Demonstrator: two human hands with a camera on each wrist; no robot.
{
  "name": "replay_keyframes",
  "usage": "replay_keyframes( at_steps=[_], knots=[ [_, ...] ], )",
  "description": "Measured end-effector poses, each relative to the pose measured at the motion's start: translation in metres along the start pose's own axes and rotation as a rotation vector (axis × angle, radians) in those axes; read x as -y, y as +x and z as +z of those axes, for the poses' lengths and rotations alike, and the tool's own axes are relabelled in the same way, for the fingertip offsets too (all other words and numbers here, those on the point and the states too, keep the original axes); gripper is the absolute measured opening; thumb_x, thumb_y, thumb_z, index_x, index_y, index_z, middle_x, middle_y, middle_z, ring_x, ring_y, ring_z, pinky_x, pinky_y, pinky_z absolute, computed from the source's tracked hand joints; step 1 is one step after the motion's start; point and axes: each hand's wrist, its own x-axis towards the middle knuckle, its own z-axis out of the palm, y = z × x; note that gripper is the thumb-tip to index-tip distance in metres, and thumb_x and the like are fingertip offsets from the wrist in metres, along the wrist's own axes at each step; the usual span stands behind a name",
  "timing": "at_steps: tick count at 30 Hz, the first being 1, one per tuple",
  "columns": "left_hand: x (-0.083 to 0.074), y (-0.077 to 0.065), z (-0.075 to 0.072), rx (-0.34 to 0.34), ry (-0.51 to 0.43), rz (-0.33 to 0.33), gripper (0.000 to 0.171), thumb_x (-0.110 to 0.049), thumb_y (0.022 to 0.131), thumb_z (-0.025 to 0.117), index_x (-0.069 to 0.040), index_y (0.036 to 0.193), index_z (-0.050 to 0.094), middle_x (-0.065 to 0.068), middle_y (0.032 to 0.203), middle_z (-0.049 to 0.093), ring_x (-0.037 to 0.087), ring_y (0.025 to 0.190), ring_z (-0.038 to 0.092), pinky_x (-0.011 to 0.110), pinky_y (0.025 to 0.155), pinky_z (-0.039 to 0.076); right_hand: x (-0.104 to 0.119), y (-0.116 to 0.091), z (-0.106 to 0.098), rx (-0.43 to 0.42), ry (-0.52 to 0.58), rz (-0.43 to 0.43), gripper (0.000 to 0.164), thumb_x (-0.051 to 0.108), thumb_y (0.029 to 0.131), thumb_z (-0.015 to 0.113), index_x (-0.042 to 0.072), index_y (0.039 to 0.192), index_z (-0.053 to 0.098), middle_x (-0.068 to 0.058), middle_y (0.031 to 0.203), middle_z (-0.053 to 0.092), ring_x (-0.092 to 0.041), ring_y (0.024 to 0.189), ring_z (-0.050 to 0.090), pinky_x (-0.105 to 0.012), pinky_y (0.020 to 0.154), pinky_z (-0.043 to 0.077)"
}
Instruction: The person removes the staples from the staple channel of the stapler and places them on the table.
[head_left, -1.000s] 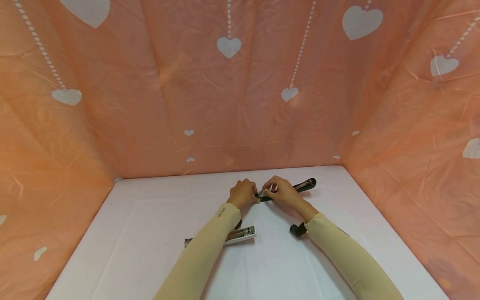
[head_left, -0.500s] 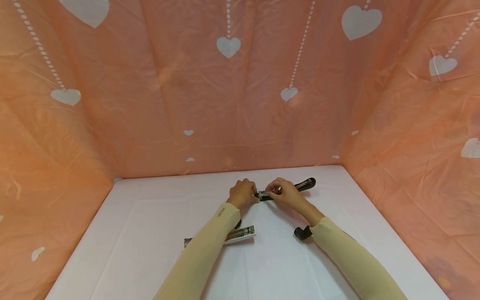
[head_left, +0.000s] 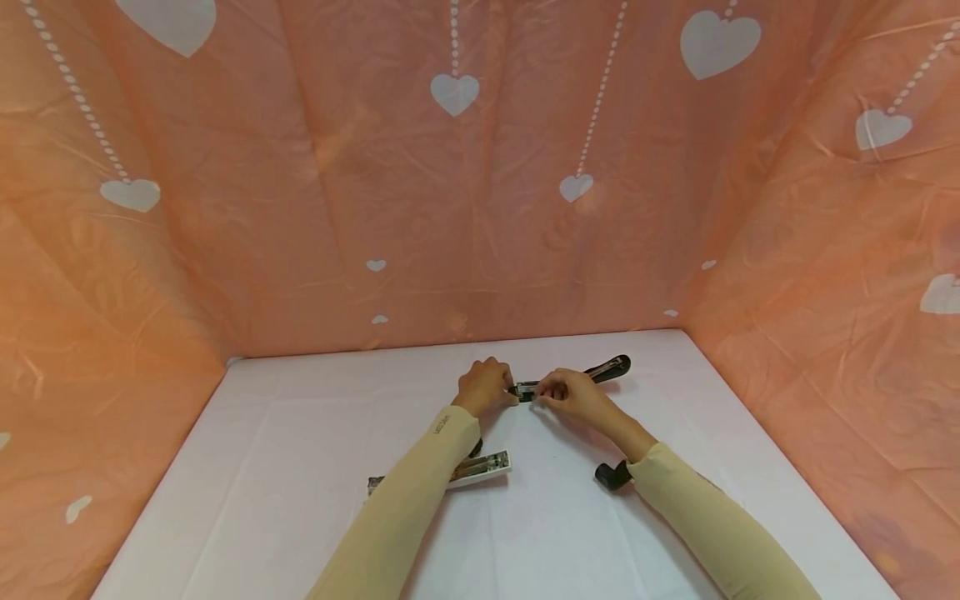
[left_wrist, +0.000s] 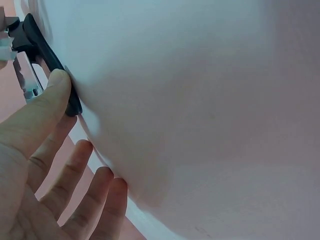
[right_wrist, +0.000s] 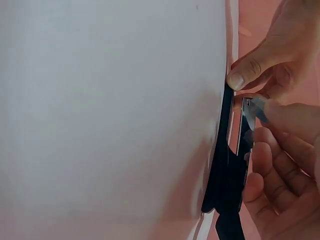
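Note:
A black stapler (head_left: 611, 367) lies on the white-covered table, its top handle swung back to the right and its metal staple channel exposed. My left hand (head_left: 483, 385) pinches the front end of the stapler's base between thumb and fingers, as the left wrist view shows. Over the channel, my right hand (head_left: 579, 395) pinches a small silvery staple strip (right_wrist: 258, 109) between thumb and index finger. The strip sits right at the channel's front end in the right wrist view. The right hand's other fingers curl close beside the stapler body (right_wrist: 220, 165).
A white box with brown and silvery contents (head_left: 480, 471) lies partly under the left forearm. A black wrist-worn device (head_left: 613, 477) sits by the right sleeve. Orange curtain (head_left: 480, 250) with white hearts stands behind and at both sides of the table (head_left: 300, 433).
My right hand has shifted slightly right and toward me along the stapler, uncovering more of its channel. The left hand keeps its hold on the stapler's front.

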Motion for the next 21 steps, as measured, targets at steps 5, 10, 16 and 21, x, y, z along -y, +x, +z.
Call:
replay_keyframes(
  at_steps=[5,10,16,21],
  knots=[
    [-0.0010,-0.0001,0.0004,-0.003,-0.002,-0.004,0.023,-0.024,0.089,0.091,-0.014,0.103,0.077,0.007,0.114,0.065,0.030,0.113,0.061,0.053,0.097,0.054,-0.0007,-0.0032,0.0014,0.048,0.016,0.016,0.008,0.005,0.095,0.081,0.006,0.102,0.079,0.001,0.091,0.071,-0.007,0.080,0.059,-0.027,0.074,0.052],
    [-0.0013,0.0008,0.0005,-0.003,-0.007,-0.013,0.022,-0.024,0.089,0.091,-0.014,0.102,0.076,0.007,0.112,0.065,0.029,0.110,0.061,0.053,0.097,0.054,-0.0005,-0.0039,0.0049,0.091,0.023,0.036,0.006,0.008,0.094,0.082,0.007,0.100,0.079,0.002,0.089,0.071,-0.006,0.079,0.058,-0.025,0.073,0.051],
    [-0.0002,0.0031,0.0030,0.011,-0.002,-0.020,0.023,-0.026,0.089,0.091,-0.014,0.103,0.076,0.006,0.111,0.064,0.028,0.110,0.060,0.052,0.097,0.054,-0.0013,-0.0039,0.0087,0.132,0.024,0.044,0.008,0.009,0.094,0.083,0.007,0.100,0.079,0.005,0.086,0.070,-0.003,0.075,0.058,-0.024,0.070,0.050],
    [0.0014,0.0058,0.0039,0.013,0.000,-0.028,0.024,-0.027,0.089,0.091,-0.015,0.103,0.076,0.006,0.113,0.064,0.028,0.111,0.060,0.052,0.098,0.053,-0.0013,-0.0050,0.0072,0.142,0.018,0.043,0.008,0.008,0.095,0.082,0.006,0.101,0.078,0.004,0.087,0.070,-0.004,0.076,0.059,-0.024,0.071,0.051]
  ],
)
